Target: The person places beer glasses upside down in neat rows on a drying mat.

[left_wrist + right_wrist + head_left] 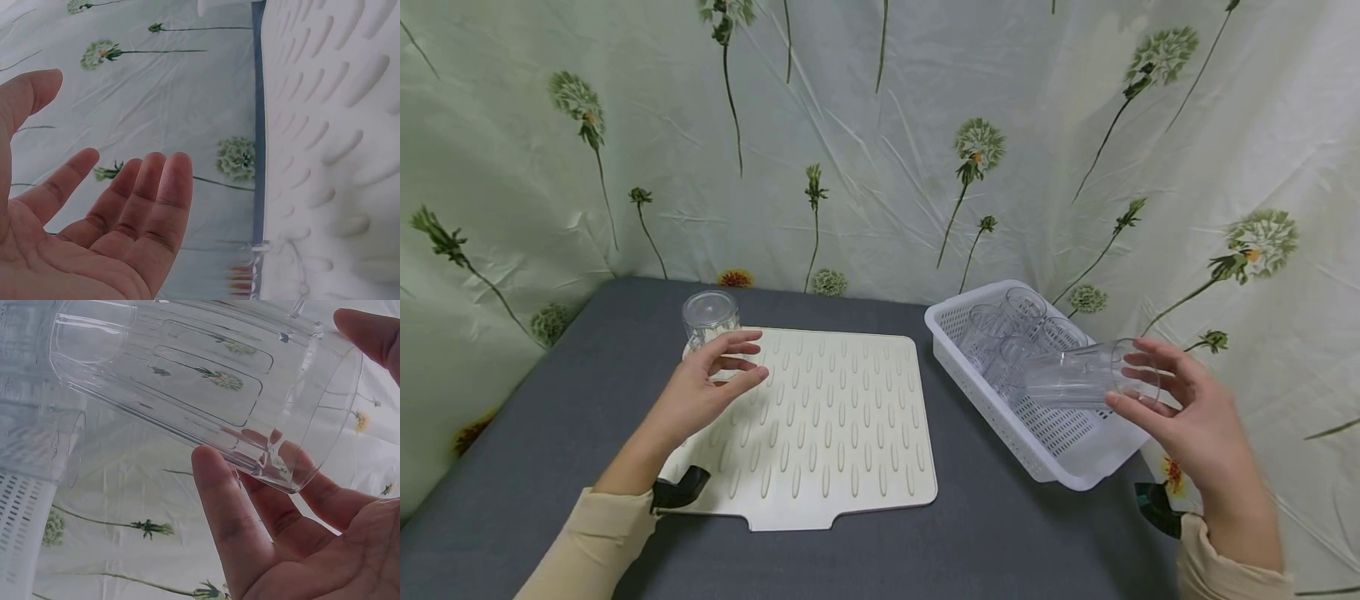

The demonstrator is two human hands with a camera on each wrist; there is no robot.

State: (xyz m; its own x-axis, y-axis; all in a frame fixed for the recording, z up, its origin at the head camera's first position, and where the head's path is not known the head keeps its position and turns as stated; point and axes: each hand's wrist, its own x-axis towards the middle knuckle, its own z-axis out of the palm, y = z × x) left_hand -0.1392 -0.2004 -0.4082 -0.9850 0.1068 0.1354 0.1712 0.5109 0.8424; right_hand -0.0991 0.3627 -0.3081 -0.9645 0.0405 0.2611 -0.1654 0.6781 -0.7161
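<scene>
My right hand grips a clear drinking glass near its rim. The glass lies almost level over the white basket, its base towards the left. In the right wrist view the thumb and fingers are around the rim end of the glass. Several more clear glasses stand in the back of the basket. My left hand hovers above the white ridged drying mat, fingers spread apart and holding nothing. Just behind it an upside-down glass stands at the mat's back left corner.
A dark grey cloth covers the table beneath the mat and basket. Behind and at the sides hangs a pale curtain printed with dandelions. The basket stands at the right, near the curtain.
</scene>
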